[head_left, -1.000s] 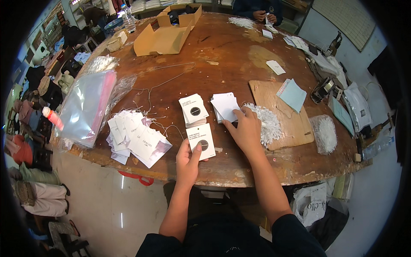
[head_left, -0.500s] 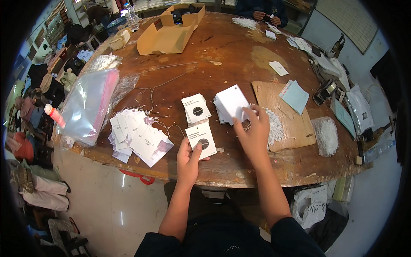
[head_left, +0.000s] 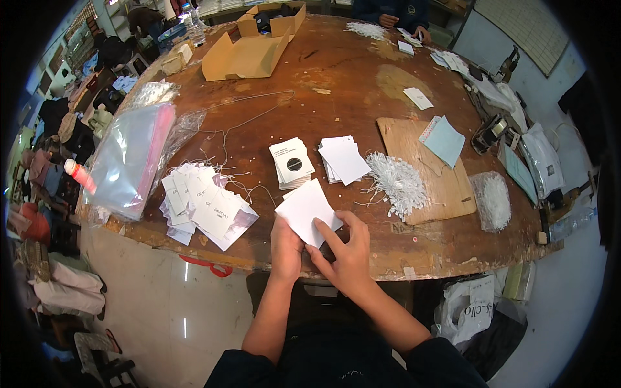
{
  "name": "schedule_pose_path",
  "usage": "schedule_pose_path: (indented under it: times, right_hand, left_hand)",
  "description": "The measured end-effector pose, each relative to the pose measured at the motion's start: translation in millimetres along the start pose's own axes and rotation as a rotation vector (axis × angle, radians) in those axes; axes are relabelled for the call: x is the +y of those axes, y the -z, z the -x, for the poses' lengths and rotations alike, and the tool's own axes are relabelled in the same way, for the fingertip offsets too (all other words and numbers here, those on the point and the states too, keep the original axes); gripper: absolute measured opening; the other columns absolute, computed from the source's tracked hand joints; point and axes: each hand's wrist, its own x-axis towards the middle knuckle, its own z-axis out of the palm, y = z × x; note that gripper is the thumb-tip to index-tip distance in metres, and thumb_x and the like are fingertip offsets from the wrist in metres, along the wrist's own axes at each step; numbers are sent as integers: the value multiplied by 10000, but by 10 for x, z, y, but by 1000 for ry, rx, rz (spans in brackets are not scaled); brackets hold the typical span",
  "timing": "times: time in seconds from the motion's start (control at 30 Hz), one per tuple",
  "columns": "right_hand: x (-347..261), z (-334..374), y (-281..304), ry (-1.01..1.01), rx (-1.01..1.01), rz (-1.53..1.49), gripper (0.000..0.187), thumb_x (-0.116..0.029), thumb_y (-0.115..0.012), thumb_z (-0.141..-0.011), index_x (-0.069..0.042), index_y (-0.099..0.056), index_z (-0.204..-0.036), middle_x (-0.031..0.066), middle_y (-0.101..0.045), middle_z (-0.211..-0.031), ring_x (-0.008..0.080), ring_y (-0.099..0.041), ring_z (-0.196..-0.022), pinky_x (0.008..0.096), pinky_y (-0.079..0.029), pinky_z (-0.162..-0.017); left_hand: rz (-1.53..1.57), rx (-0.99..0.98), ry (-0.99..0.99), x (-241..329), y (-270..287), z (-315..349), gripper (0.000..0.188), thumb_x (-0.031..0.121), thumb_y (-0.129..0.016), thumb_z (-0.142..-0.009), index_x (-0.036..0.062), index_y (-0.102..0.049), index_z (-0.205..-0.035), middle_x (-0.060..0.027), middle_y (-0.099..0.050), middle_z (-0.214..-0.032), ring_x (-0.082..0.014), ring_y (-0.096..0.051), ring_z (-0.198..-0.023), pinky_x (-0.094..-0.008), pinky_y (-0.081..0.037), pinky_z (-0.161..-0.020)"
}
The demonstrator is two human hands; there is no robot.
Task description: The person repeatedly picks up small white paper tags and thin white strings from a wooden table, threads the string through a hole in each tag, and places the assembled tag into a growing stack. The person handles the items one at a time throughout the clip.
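Between my two hands, close to the table's near edge, is a blank white card (head_left: 306, 208). My left hand (head_left: 286, 251) is closed on its left and lower side. My right hand (head_left: 344, 255) pinches its right edge, with the index finger lying on the face. Whatever lies beneath this card is hidden. Just beyond it sits a stack of printed tags (head_left: 284, 150) bearing a black circle. To the right of that is a stack of blank white cards (head_left: 346, 161), beside a heap of white strings (head_left: 396, 186).
Strung white tags (head_left: 210, 205) lie piled at left, beside clear plastic bags (head_left: 129, 161). A wooden board (head_left: 453, 197) with blue paper (head_left: 444, 145) and a bag of white strings (head_left: 491, 202) lie right. Beyond are an open cardboard box (head_left: 249, 58) and another person's hands (head_left: 388, 21).
My right hand has come from the white stack toward my left hand, bringing a white card. That card now covers where the printed tag showed in my left hand.
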Motion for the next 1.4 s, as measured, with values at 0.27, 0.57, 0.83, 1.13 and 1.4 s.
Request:
schedule_pose_path:
  times: [0.27, 0.57, 0.83, 1.13, 1.4]
  right_hand:
    - [-40, 33, 18, 7, -16, 13, 533, -253, -804, -748, -120, -650, -1241, 218, -520, -1246, 364, -526, -1091, 448, -407, -884]
    - [-34, 62, 5, -20, -2, -29, 493, -190, -818, -740, -99, -674, -1202, 231, -506, -1261, 371, -504, -1086, 448, -447, -901]
    - [-47, 66, 9, -4, 4, -22, 484, -219, -790, -779, -105, -650, -1228, 185, -529, -1234, 336, -528, -1055, 427, -406, -867]
    - [688, -111, 509, -107, 123, 316, 255, -105, -704, -838, 2, -663, -1065, 152, -658, -990, 341, -599, -923, 430, -449, -836]
    - [1183, -367, 810, -306, -21, 554, 144, -121, -714, -827, -41, -704, -947, 104, -661, -933, 323, -614, -901, 423, -473, -764]
  left_hand:
    - [-215, 55, 66, -10, 29, -43, 400, 273, -519, -1035, -38, -526, -1286, -114, -639, -1167, -161, -637, -1032, -310, -531, -856]
    - [-93, -42, 103, -1, 82, -41, 413, 266, -468, -1052, -65, -519, -1294, -133, -636, -1200, -186, -642, -1074, -339, -525, -912]
    - [-203, -26, 70, -30, 120, -48, 398, 267, -475, -1052, -56, -539, -1276, -120, -639, -1184, -169, -638, -1039, -316, -519, -891]
    - [-203, 18, 53, -59, 91, -20, 409, 293, -533, -1034, -63, -587, -1230, -63, -647, -1104, -88, -595, -967, -267, -478, -848]
    - [-221, -15, 79, -39, 58, -27, 409, 287, -531, -1035, -67, -588, -1231, -66, -650, -1102, -92, -593, -983, -270, -474, -856]
